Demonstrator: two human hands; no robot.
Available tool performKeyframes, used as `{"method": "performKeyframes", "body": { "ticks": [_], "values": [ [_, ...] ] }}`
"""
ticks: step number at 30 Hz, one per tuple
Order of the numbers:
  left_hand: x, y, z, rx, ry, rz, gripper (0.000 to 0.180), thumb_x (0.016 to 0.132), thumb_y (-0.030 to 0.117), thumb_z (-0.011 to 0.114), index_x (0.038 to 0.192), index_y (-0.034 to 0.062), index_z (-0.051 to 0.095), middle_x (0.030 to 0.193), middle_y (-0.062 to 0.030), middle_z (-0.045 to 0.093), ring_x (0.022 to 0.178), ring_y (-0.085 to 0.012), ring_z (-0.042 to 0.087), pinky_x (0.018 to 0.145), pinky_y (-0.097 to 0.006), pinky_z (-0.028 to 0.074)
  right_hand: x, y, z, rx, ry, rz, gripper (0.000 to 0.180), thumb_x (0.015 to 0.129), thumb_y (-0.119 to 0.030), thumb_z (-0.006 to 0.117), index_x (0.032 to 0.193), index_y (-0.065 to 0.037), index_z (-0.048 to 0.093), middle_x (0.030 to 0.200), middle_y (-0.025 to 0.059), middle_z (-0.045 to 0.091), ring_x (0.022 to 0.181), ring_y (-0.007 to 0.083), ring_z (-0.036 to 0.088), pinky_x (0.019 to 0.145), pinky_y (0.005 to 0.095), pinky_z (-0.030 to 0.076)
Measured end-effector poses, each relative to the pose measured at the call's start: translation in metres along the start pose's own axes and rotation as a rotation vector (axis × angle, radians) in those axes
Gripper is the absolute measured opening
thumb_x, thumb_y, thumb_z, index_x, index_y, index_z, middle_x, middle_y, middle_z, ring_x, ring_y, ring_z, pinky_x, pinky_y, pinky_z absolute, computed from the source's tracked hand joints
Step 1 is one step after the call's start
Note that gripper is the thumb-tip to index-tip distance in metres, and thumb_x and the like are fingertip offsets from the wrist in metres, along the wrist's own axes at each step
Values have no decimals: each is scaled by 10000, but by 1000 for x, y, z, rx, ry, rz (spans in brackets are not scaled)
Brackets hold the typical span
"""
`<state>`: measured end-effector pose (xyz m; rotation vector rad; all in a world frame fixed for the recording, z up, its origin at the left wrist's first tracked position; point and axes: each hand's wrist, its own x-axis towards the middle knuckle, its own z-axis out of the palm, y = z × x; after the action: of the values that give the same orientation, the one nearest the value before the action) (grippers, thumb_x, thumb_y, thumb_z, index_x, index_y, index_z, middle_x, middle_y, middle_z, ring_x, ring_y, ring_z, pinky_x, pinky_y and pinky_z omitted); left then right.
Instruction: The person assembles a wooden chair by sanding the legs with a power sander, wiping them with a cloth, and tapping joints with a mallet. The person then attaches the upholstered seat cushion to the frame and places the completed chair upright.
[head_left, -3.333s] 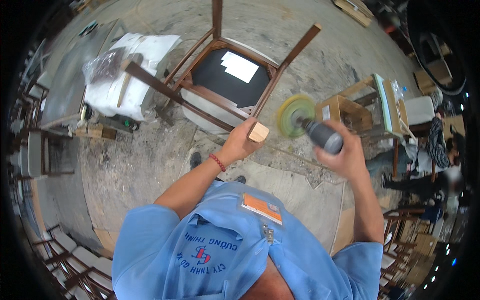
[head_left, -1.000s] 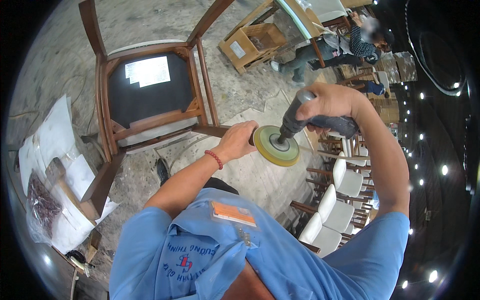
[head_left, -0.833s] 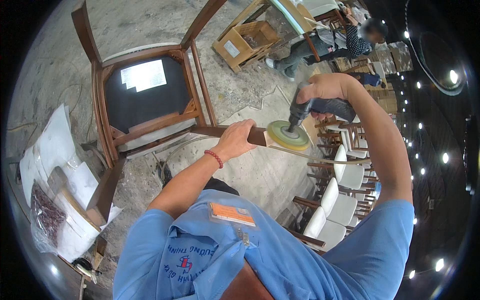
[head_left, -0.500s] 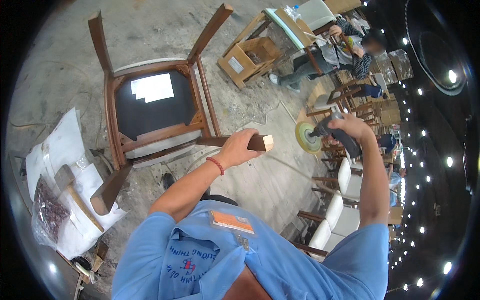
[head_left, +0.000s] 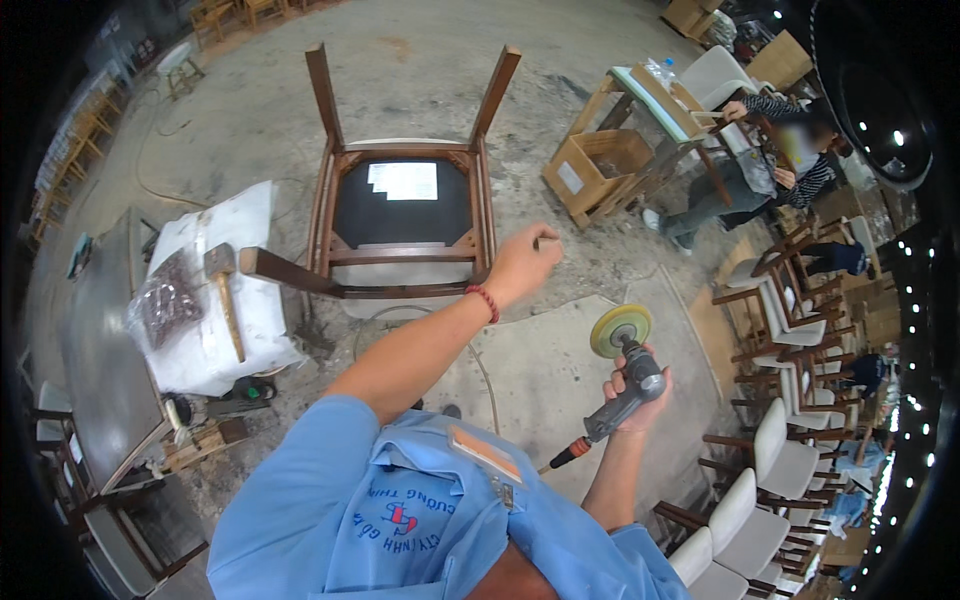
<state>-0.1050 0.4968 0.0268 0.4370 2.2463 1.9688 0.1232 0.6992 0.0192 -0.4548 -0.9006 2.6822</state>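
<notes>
A brown wooden chair (head_left: 403, 254) stands upside down, its dark underside facing up with white paper labels (head_left: 410, 182) on it. My left hand (head_left: 525, 268), with a red bead bracelet at the wrist, is closed round the end of the chair's near right leg; only a dark bit shows between the fingers. My right hand (head_left: 652, 400) grips a grey disc sander (head_left: 625, 398). Its round yellow-green disc (head_left: 605, 330) points away from me, apart from the chair. A hose runs from the sander's orange-and-black rear end toward my body.
At left, a white-wrapped pad (head_left: 262, 325) holds a wooden mallet (head_left: 228, 310) and a plastic bag (head_left: 168, 305). A cardboard box (head_left: 590, 180) stands beneath a workbench (head_left: 665, 105). One person (head_left: 775, 165) works there. White-seated chairs (head_left: 775, 490) line the right side.
The view has shifted, and the chair appears farther right. My right hand has lowered the sander toward my body, turning its disc away. My left hand stays at the chair leg.
</notes>
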Motion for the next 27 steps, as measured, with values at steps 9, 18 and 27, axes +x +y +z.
{"method": "performKeyframes", "body": {
  "ticks": [9,18,27],
  "values": [
    [-98,-64,-93,11,7,-183,215,939,216,572,902,28,669,861,-49,683,809,-126,616,759,-304,500,-50,46,-30,-117,11,275,533,887,-521,433,1320,-210,464,1028,236,599,498,239,532,423,361,428],
    [-336,-135,-313,219,341,-707,334,858,291,586,941,-15,689,833,-162,695,796,-270,666,741,-371,518,-49,202,36,-409,-508,1015,594,729,-408,628,1238,-122,522,990,262,607,685,289,638,491,386,506],
    [-482,-158,-533,688,1117,-696,294,824,238,664,997,2,639,984,-200,646,961,-375,615,846,-443,489,-54,498,368,-526,-725,849,526,875,-239,532,1377,-173,392,1107,136,597,937,269,626,715,482,566]
  ]
}}
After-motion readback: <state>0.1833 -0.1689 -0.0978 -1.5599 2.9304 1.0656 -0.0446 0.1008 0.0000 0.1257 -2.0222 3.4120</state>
